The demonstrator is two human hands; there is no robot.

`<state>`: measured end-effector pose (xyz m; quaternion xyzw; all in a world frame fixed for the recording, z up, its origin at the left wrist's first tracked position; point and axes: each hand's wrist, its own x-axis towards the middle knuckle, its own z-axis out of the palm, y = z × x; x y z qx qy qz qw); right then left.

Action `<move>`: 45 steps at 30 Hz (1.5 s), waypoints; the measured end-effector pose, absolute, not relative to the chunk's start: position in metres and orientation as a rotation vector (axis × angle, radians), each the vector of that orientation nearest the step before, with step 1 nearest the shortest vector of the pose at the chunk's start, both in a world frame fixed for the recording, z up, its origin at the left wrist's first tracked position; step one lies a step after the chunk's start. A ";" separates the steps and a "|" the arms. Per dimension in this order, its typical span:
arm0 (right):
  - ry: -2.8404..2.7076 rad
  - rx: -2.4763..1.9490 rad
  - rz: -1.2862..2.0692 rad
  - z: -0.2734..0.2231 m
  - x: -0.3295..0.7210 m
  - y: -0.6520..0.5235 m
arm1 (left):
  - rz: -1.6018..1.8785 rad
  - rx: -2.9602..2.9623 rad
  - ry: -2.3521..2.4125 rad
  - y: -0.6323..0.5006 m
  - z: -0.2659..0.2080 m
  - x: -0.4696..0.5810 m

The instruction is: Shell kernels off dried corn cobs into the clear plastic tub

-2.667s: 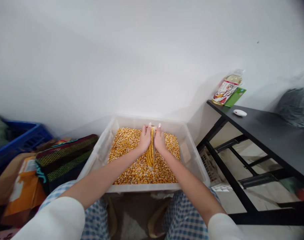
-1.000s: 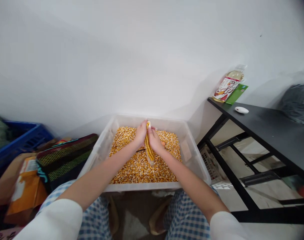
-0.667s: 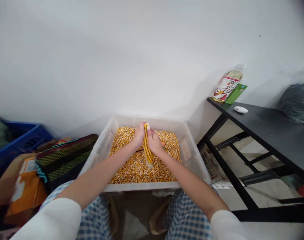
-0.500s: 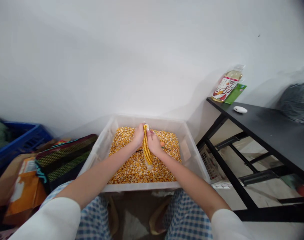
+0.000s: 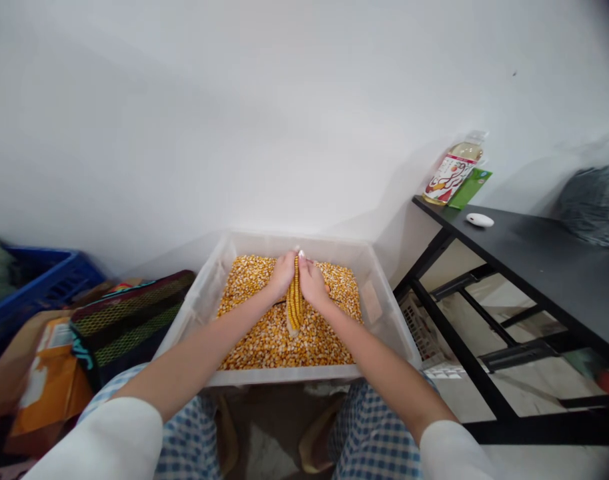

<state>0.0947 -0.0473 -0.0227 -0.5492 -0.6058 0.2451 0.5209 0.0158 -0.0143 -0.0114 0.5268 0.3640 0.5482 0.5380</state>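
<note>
Between my two hands is an ear of corn [image 5: 295, 300], its yellow kernels in rows and its lower end pointing toward me. My left hand [image 5: 283, 272] is closed around its upper left side. My right hand [image 5: 313, 280] grips the upper right side, thumb near the far tip. Below them, loose corn kernels [image 5: 269, 343] fill the bottom of a translucent plastic bin [image 5: 284, 377]. A dark thin object with an orange part lies on the kernels, mostly hidden behind my hands.
On the right stands a black table [image 5: 539, 247] with a bottle [image 5: 451, 175], a green box [image 5: 470, 188] and a white oval object [image 5: 479, 220]. To the left are a blue crate [image 5: 49, 273], a mesh bag [image 5: 129, 320] and an orange box [image 5: 54, 380]. A white wall [image 5: 284, 120] rises behind the bin.
The ear has turned slightly, its lower end shifting left. Both hands have moved a little, the left one rightward and down, and stay closed on the ear.
</note>
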 end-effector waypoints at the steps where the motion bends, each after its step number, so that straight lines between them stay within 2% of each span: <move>1: -1.447 -1.309 0.563 -0.023 0.093 -0.048 | 1.320 1.276 0.893 -0.015 -0.011 0.015; 7: -1.395 -1.313 0.536 -0.028 0.090 -0.053 | 1.345 1.355 0.987 -0.014 -0.019 0.014; 13: -1.229 -1.498 0.693 -0.026 0.098 -0.050 | 1.310 1.219 0.986 -0.014 -0.017 0.015; 19: -1.366 -1.400 0.674 -0.019 0.100 -0.050 | 1.327 1.289 0.985 -0.016 -0.016 0.016; 26: -1.249 -1.374 0.822 -0.026 0.102 -0.043 | 1.301 1.163 0.942 -0.014 -0.012 0.016; 30: -1.426 -1.224 0.785 -0.031 0.096 -0.042 | 1.271 0.938 0.807 -0.009 -0.008 0.016; 38: -1.371 -1.328 0.681 -0.037 0.082 -0.052 | 1.324 0.920 0.884 -0.012 -0.015 0.016; 45: -1.204 -1.409 0.795 -0.054 0.081 -0.045 | 1.309 0.882 0.932 -0.011 -0.024 0.016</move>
